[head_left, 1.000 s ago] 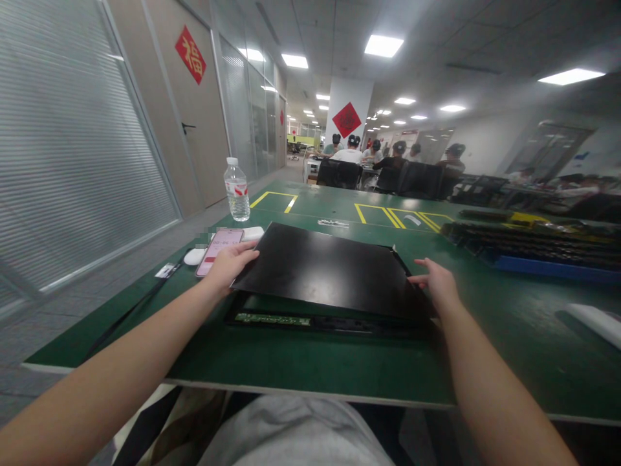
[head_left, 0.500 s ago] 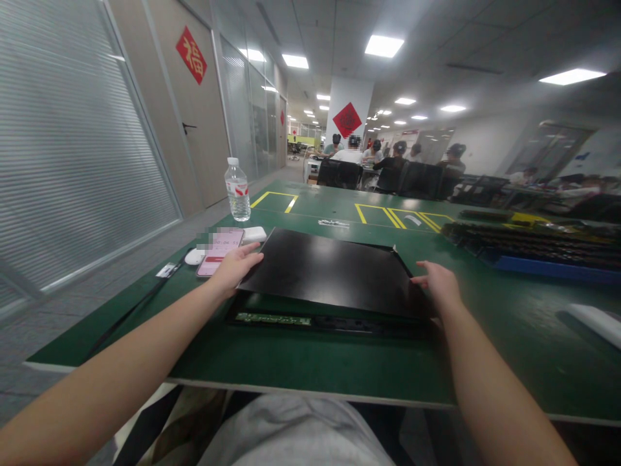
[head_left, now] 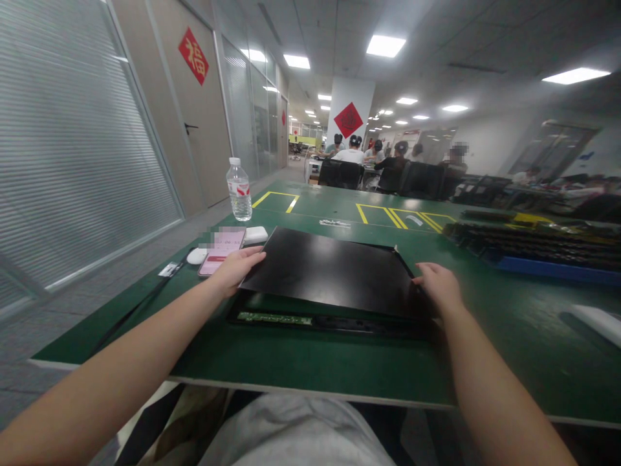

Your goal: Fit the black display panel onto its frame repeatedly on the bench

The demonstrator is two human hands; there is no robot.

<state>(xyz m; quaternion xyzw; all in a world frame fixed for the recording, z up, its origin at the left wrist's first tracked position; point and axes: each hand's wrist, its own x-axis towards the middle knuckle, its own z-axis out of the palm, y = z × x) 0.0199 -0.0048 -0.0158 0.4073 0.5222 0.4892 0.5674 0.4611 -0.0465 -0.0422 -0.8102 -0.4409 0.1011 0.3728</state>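
A thin, glossy black panel (head_left: 330,268) lies tilted over a black frame (head_left: 369,325), its near edge raised. Along the frame's near side, a strip of green circuit board (head_left: 274,318) shows at the left. My left hand (head_left: 240,268) grips the panel's left edge, thumb and fingers closed on it. At the right edge, my right hand (head_left: 439,285) holds the panel near its corner, its fingertips partly hidden behind the edge. Most of the frame is covered by the panel.
The green table (head_left: 301,362) carries a phone (head_left: 223,251), a white case (head_left: 255,235) and a water bottle (head_left: 239,191) at the left. Stacked dark parts (head_left: 533,243) and a blue tray (head_left: 557,268) stand at the right, with a white object (head_left: 599,327) nearer. People sit beyond.
My left fingers have drawn closer together at the panel's edge. The panel and my right hand stay nearly in place; the view has shifted very slightly.
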